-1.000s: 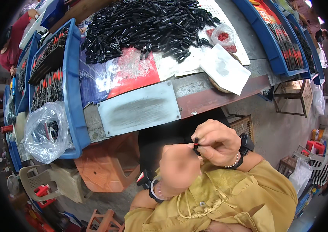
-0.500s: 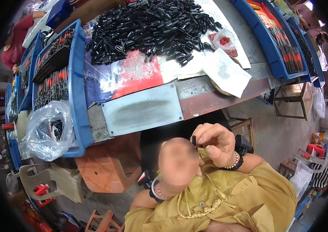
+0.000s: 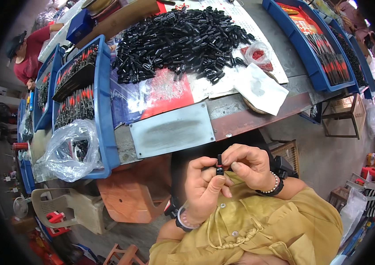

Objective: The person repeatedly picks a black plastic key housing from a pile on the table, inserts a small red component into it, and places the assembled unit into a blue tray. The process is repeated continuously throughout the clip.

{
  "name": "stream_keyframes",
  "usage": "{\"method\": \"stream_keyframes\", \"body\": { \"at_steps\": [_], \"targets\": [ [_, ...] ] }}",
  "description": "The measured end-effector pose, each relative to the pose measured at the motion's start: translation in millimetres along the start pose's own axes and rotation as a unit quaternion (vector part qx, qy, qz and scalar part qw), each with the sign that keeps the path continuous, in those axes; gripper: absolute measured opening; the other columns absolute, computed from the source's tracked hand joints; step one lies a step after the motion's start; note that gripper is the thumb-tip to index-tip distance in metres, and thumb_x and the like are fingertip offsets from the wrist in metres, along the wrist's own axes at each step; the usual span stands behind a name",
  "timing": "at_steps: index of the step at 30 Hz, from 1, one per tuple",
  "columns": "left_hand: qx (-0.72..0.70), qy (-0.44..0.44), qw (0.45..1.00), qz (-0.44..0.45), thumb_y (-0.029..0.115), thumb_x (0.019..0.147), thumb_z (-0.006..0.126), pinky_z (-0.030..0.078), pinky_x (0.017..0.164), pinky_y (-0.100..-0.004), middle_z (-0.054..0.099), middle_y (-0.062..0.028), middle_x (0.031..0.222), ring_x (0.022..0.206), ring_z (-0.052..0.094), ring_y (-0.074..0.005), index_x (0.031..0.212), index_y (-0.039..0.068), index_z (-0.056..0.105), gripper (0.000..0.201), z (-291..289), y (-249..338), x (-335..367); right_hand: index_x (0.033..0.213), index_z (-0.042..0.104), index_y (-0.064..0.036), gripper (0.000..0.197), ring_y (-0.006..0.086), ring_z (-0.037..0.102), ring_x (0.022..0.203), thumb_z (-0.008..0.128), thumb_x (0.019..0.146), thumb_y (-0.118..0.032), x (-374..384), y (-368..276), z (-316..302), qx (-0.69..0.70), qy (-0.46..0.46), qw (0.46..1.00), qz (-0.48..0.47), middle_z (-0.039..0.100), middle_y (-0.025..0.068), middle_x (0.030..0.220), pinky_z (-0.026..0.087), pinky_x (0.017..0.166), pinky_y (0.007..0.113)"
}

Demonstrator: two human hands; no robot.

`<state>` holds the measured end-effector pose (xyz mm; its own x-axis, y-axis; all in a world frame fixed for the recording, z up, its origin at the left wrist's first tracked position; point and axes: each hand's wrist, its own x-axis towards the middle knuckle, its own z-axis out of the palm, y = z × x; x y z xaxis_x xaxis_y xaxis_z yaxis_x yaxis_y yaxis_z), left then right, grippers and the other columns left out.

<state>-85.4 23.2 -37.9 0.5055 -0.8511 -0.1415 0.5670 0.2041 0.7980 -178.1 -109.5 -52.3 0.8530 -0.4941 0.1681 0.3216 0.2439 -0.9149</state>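
Both hands are raised together in front of my chest, just off the table's near edge. A small black stick-like part with a bit of red on it (image 3: 219, 164) stands upright between my fingertips. My left hand (image 3: 201, 187) is closed round its lower end, thumb and fingers pinching. My right hand (image 3: 250, 167) pinches the same part near its upper end. On the table beyond lies a big heap of glossy black elongated parts (image 3: 178, 44), some with an oval slot. A pale blue-grey plate (image 3: 172, 130) with a dark smudge is fixed at the table edge.
Blue trays (image 3: 110, 110) of black-and-red parts stand left, one with a clear plastic bag (image 3: 70, 152) over its near end. Another blue tray (image 3: 313, 53) is at right. Beside the heap are a bag of red bits (image 3: 257, 54) and a white sheet (image 3: 262, 90). A co-worker (image 3: 30, 57) sits far left.
My left hand, largely hidden by a blurred patch before, now shows at the black part together with the right. The table has shifted slightly right and down in view.
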Motion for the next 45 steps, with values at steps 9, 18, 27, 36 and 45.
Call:
{"method": "stream_keyframes", "body": {
  "at_steps": [9,18,27,36,45],
  "targets": [
    [0.291,0.255,0.873,0.296,0.013,0.096,0.054,0.038,0.038,-0.0177,0.058,-0.0081,0.068,0.046,0.052,-0.0101,0.107,0.0,0.051,0.018,-45.8,91.4,12.0,0.1,0.058,0.0058,0.013,0.0131,0.061,0.084,0.05,0.093,-0.002,-0.8,-0.9,0.2,0.021,0.015,0.999,0.018,0.062,0.014,0.096,0.053,0.071,0.023],
    [0.76,0.386,0.464,0.241,0.013,0.087,0.065,0.042,0.052,-0.0299,0.062,-0.006,0.074,0.052,0.053,-0.0097,0.117,0.002,0.054,0.034,-90.7,187.3,33.5,0.096,0.06,0.0032,0.011,0.0071,0.06,0.071,0.054,0.093,-0.005,-4.9,-1.4,-8.7,-0.03,0.001,0.998,0.058,0.065,0.0072,0.087,0.049,0.063,0.02],
    [0.693,0.071,0.676,0.239,0.004,0.081,0.064,0.048,0.065,-0.0361,0.061,-0.0143,0.094,0.072,0.059,-0.0288,0.105,0.003,0.061,0.024,-60.7,116.8,147.7,0.092,0.061,0.0044,0.013,0.0107,0.061,0.071,0.055,0.092,-0.007,-6.6,-10.4,-18.9,-0.101,-0.038,0.993,0.047,0.065,0.0095,0.085,0.048,0.062,0.023],
    [0.864,0.086,0.473,0.153,0.007,0.079,0.065,0.049,0.071,-0.0469,0.053,-0.0171,0.1,0.084,0.06,-0.0398,0.105,0.009,0.057,0.027,-98.7,92.7,227.7,0.09,0.063,0.0036,0.01,0.0143,0.064,0.07,0.057,0.089,-0.005,-15.5,-15.7,-43.1,-0.165,-0.002,0.985,0.044,0.066,0.0102,0.081,0.05,0.062,0.025],
    [0.6,0.082,0.776,0.176,0.001,0.086,0.057,0.047,0.063,-0.0272,0.061,-0.0093,0.09,0.07,0.057,-0.0149,0.105,-0.002,0.057,0.019,-57.5,93.5,172.6,0.09,0.063,0.0035,0.01,0.0137,0.064,0.068,0.057,0.089,-0.005,-4.2,-23.4,-48.4,-0.181,-0.02,0.982,0.039,0.066,0.0101,0.08,0.05,0.061,0.025]
  ]
}}
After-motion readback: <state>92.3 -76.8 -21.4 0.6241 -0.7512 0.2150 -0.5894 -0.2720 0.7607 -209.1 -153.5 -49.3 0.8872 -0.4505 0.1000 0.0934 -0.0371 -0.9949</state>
